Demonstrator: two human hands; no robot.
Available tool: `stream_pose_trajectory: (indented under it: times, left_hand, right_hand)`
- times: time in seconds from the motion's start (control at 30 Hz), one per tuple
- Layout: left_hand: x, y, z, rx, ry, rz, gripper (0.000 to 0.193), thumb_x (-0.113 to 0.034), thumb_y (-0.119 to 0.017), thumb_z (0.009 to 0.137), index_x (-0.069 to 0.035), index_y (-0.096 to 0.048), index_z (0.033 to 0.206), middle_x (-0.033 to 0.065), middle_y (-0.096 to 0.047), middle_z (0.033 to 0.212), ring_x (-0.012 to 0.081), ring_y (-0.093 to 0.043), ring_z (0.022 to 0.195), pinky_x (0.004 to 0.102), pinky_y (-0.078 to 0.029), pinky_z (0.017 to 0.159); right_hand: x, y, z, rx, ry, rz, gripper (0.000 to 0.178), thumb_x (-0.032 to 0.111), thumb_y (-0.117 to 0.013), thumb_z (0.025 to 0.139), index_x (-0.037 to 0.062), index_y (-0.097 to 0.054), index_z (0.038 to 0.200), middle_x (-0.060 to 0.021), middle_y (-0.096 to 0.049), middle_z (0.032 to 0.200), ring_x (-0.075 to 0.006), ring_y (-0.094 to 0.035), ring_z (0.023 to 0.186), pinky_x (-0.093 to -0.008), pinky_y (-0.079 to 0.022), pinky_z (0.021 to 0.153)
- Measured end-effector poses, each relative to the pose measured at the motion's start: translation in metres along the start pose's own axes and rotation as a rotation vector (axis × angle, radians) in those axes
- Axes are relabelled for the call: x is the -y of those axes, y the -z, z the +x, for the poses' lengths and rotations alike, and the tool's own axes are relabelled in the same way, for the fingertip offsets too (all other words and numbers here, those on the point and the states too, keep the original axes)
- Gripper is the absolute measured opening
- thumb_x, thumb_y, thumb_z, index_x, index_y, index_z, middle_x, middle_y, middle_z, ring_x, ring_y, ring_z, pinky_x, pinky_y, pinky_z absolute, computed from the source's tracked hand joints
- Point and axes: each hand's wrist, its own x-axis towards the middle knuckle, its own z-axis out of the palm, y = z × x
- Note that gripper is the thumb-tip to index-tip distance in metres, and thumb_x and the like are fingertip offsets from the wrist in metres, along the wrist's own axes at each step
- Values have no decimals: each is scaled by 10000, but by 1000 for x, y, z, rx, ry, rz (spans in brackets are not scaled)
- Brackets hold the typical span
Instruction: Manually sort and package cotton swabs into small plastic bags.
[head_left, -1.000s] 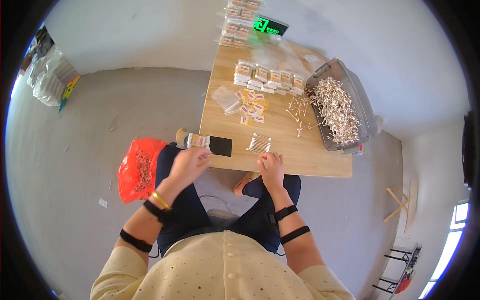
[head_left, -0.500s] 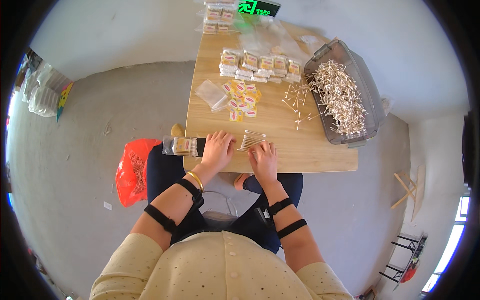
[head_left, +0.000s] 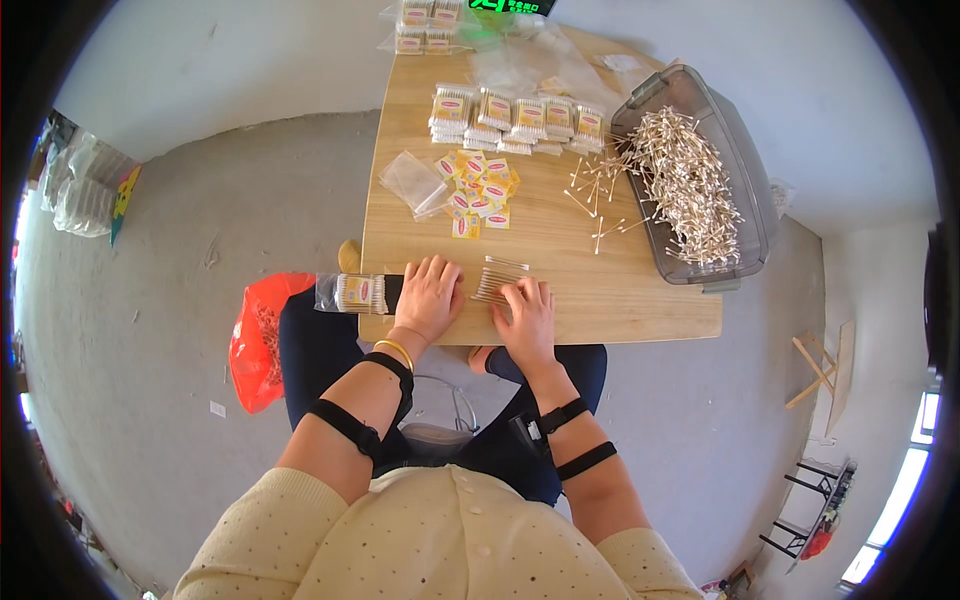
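We start with the small row of cotton swabs [head_left: 497, 282] lying flat on the wooden table [head_left: 640, 300] near its lower edge, just below the middle of the frame, and our right hand [head_left: 525, 315] rests palm down over their lower ends, fingers spread and flat, clamped on nothing. Our left hand [head_left: 430, 295] lies just to the left of it, also flat on the wood with fingers apart, close to the swabs but seemingly not on them. At the table's left edge a clear packet [head_left: 352, 293] of swabs with a small label hangs half over the side. Squaring the row looks like the work here, and we judge it goes best with light, even pressure, both palms nudging the sticks parallel so none rolls off the near edge. Further up lie loose yellow labels [head_left: 478, 188], an empty clear bag [head_left: 415, 182], and a line of filled packets [head_left: 515, 120]; to the right a grey tub [head_left: 740, 180] heaps with loose swabs, a few spilled beside it. A red bag [head_left: 255, 340] sits on the floor at lower left. How many swabs sit under the right palm we cannot make out, and the far packets are cut off at the top rim.
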Motion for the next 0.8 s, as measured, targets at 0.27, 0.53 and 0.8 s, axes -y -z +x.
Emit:
stream_pose_trajectory:
  times: [0.27, 0.53, 0.8]
  left_hand:
    - [0, 0, 0, 24, 7, 21, 173, -135, -635, 817, -117, -550, 967, 72, -559, 939, 277, -575, 943, 429, -411, 844]
    - [-2, 2, 1, 26, 13, 15, 179, -133, -639, 809, -116, -552, 965, 73, -560, 937, 272, -580, 949, 426, -414, 849]
    - [-3, 2, 2, 21, 14, 8, 186, -137, -644, 805, -117, -552, 965, 73, -561, 937, 271, -582, 952, 424, -415, 853]
  right_hand:
    - [0, 3, 4, -32, -4, 31, 289, 123, -774, 775, 101, -684, 1048, -77, -559, 1039, -311, -539, 1011, -452, -434, 873]
    - [-1, 2, 8, 5, -23, 0, 288, 114, -773, 774, 94, -687, 1048, -77, -560, 1037, -308, -539, 1005, -449, -434, 871]
    - [-5, 2, 12, -37, -8, -17, 291, 126, -769, 780, 100, -690, 1060, -85, -560, 1045, -310, -538, 1014, -456, -436, 881]
